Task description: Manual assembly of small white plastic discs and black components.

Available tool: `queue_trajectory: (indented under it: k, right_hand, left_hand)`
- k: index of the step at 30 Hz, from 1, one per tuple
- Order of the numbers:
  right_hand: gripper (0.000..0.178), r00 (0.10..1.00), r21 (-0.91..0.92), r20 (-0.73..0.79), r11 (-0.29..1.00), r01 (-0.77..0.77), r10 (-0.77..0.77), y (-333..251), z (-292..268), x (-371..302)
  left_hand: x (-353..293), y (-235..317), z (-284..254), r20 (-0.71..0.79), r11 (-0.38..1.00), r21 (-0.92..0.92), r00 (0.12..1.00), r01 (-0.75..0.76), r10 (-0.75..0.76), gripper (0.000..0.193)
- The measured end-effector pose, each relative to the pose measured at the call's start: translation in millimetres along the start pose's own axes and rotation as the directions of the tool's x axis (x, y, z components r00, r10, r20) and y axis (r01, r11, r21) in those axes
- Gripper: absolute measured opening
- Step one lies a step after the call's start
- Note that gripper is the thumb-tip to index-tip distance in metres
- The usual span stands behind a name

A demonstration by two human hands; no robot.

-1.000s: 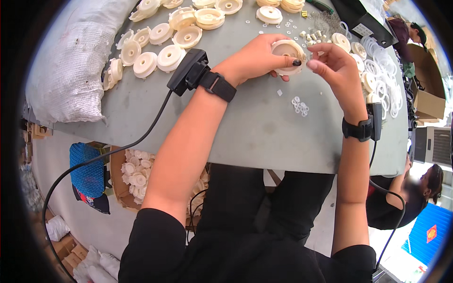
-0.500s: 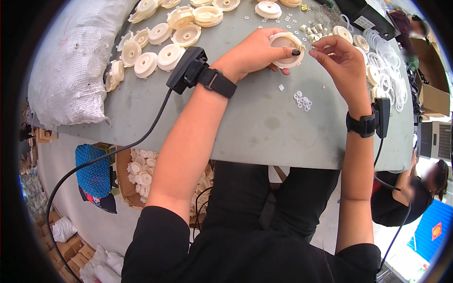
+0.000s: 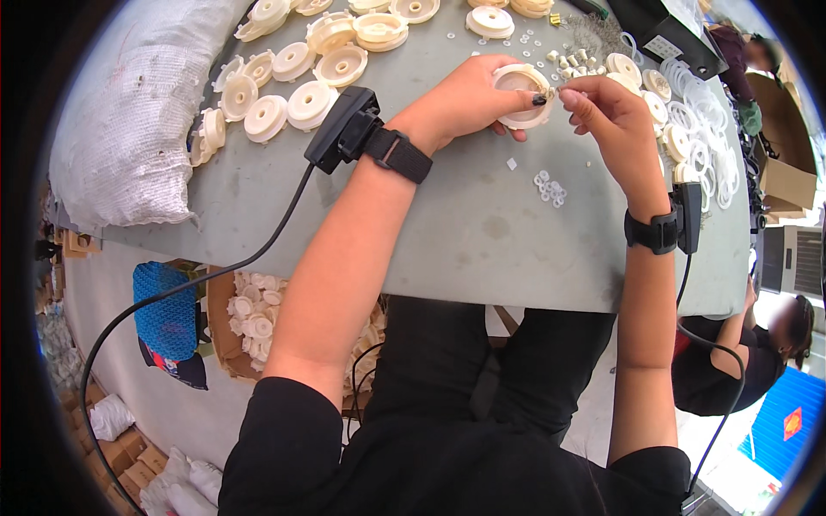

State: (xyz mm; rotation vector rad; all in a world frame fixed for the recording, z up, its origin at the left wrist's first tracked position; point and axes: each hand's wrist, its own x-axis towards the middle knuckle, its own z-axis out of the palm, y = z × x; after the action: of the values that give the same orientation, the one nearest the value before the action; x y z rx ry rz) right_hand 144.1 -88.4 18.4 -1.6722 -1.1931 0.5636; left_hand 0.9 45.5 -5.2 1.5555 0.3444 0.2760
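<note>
My left hand (image 3: 465, 101) is closed around a round cream plastic housing (image 3: 518, 79), its shallow hollow side facing up and the thumb pressed on its right edge. Close to that same edge, my right hand (image 3: 613, 113) has thumb and forefinger pinched together. Whatever sits between those fingertips is too small to make out. Below the housing, a cluster of small white rings (image 3: 550, 189) lies on the grey table (image 3: 482, 249), with a tiny white square piece (image 3: 512, 163) nearby. Small cream plugs (image 3: 575, 62) are scattered just beyond my hands.
Several cream round housings (image 3: 310, 103) cover the table's far left, beside a white woven sack (image 3: 129, 112). Clear rings (image 3: 704, 129), a heap of fine wire pieces (image 3: 598, 33) and a black box (image 3: 667, 34) occupy the right. A carton of cream parts (image 3: 225, 331) stands below the table.
My right hand has moved slightly left and down, bringing its pinched fingertips up against the housing's right edge. My left hand still holds the housing in nearly the same place.
</note>
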Motion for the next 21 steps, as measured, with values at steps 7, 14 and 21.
queue_trajectory:
  k: [7, 14, 21]
  right_hand:
    - [0.011, 0.981, -0.104, -0.032, 0.977, 0.185, -0.189, -3.2, 1.4, -1.6]
    - [0.010, 0.872, -0.316, 0.051, 0.820, 0.477, -0.487, -2.9, -4.0, 1.1]
    - [0.012, 0.997, 0.107, -0.061, 0.992, 0.061, -0.055, 0.9, 0.0, 0.8]
  left_hand:
    - [-3.1, 1.8, -3.4, 0.013, 1.000, 0.004, 1.000, 0.024, -0.024, 0.041]
    - [-1.8, 0.1, -4.5, 0.017, 0.998, -0.063, 1.000, 0.012, -0.011, 0.033]
    - [-4.6, 1.6, -1.3, -0.004, 1.000, 0.002, 1.000, -0.019, 0.019, 0.040]
